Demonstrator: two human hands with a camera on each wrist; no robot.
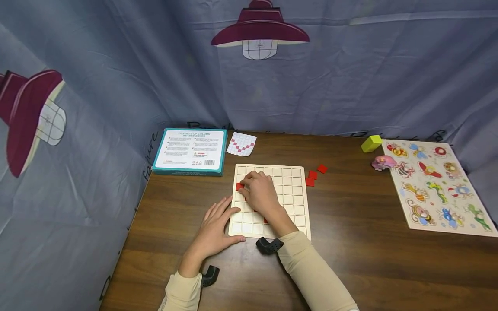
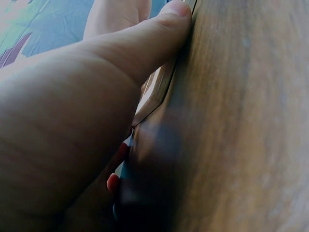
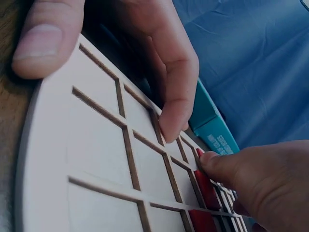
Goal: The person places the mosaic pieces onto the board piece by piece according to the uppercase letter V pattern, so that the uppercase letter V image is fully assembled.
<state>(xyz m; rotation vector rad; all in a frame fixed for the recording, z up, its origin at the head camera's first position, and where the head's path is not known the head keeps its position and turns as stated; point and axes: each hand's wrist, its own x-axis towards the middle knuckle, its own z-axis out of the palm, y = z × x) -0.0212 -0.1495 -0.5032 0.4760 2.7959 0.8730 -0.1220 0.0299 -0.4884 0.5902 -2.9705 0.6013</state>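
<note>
A pale wooden grid board (image 1: 288, 190) lies on the table, with several red square tiles in its cells, running diagonally and partly hidden under the right arm. My right hand (image 1: 260, 192) reaches over the board's upper left, thumb and curled fingertips pinching a red tile (image 1: 239, 186) at the left column. In the right wrist view, the thumb is against that tile, and another red tile (image 3: 206, 191) sits nearby. My left hand (image 1: 214, 231) rests at the board's lower left corner with fingers spread, forefinger over the left edge, thumb (image 2: 159, 36) along the near edge.
Three loose red tiles (image 1: 312, 175) lie right of the board. A patterned grid card (image 1: 241, 144) and a teal-edged box (image 1: 189, 151) are behind it. Farther right are a yellow block (image 1: 371, 143), a pink toy figure (image 1: 383, 163) and an insect puzzle board (image 1: 439, 185). A curtain (image 1: 330, 86) hangs behind.
</note>
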